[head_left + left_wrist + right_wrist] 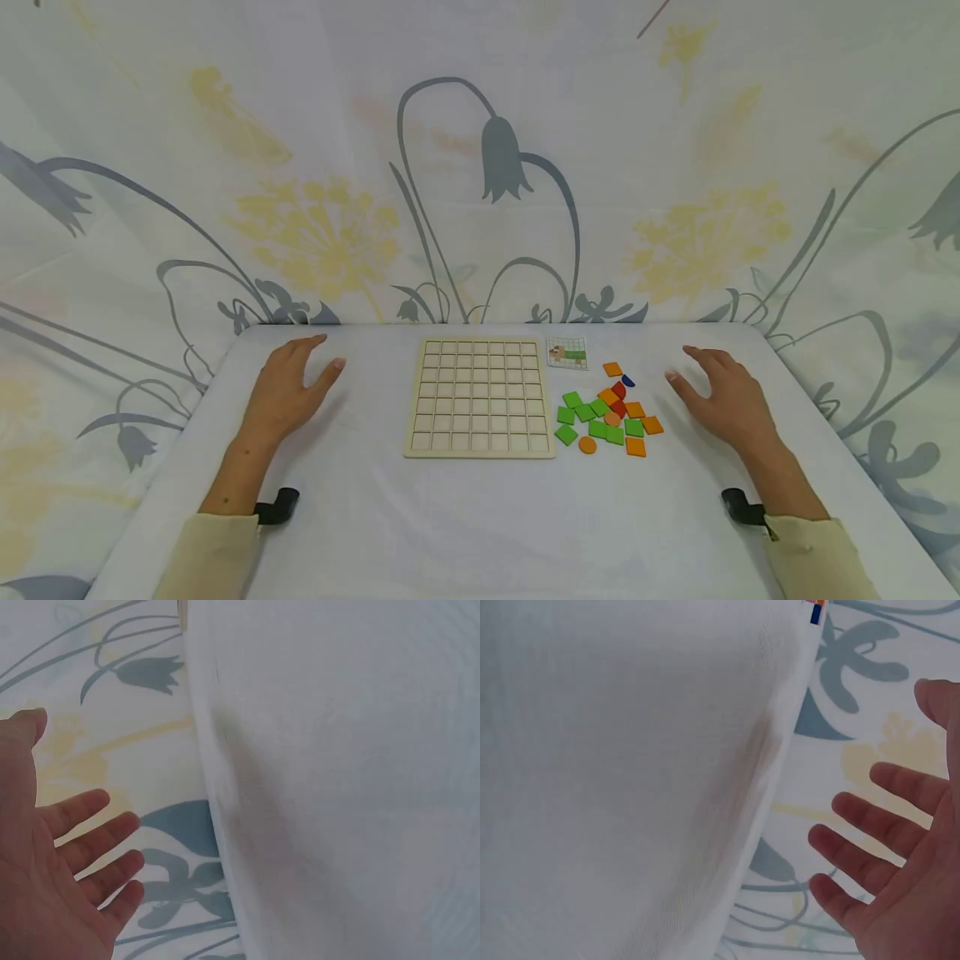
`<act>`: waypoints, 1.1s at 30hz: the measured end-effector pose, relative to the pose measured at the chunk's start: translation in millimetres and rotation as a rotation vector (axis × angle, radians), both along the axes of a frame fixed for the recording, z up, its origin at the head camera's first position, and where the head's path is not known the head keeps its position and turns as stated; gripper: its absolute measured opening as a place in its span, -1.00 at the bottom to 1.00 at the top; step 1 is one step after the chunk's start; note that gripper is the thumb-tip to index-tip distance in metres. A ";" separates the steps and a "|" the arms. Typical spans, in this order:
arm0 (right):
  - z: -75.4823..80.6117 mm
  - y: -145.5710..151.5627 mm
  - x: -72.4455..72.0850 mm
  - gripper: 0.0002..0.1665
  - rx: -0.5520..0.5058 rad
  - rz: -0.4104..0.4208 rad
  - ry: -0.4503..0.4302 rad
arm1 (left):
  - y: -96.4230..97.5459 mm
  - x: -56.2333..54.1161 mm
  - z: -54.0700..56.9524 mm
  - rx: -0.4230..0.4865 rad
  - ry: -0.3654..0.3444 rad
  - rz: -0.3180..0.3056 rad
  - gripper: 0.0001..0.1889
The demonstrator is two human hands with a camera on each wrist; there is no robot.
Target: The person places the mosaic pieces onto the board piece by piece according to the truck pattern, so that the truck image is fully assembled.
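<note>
"Head view, left to right: what's there?"

"Left hand (287,392), fingers loosely spread, holding nothing. Next, the gridded board (482,407), flat on the white surface (480,525): probably stiff and light, best lifted by its rim."

"And beyond it?"

"Just beside its far corner, the picture card (567,353), likely thin; then scattered geometric tiles (584,412), probably light and slick, to pinch by their edges. Right hand (727,398) near them, fingers apart, empty. Floral fabric (480,250) hangs behind."
</note>
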State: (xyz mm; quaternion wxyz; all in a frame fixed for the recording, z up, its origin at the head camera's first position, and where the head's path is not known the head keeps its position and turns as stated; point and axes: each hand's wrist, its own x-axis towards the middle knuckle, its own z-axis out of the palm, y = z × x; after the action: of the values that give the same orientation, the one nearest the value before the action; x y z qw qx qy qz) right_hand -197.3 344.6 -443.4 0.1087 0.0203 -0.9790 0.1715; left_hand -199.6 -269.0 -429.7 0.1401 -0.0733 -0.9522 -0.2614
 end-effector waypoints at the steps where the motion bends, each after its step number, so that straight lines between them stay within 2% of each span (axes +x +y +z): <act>1: -0.1 -2.4 0.4 -0.25 -0.001 0.004 0.002 | 1.8 0.2 0.2 0.002 -0.002 -0.004 -0.32; 14: 6.3 -31.5 5.6 -0.32 -0.026 0.102 0.009 | 29.5 2.0 -0.2 0.002 -0.058 -0.071 -0.34; 23: 12.4 -50.5 11.8 -0.29 -0.034 0.185 -0.049 | 53.8 7.9 -4.8 0.009 -0.074 -0.159 -0.35; 33: 5.9 -65.3 13.1 -0.30 -0.061 0.336 -0.029 | 76.5 13.2 -12.0 -0.031 -0.102 -0.272 -0.34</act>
State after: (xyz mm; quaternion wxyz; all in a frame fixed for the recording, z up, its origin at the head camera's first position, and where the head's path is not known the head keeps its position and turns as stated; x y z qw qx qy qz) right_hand -184.1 279.3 -437.4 0.0648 0.1780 -0.9576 0.2172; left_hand -186.4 -192.5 -441.7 0.0537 -0.1905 -0.9433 -0.2665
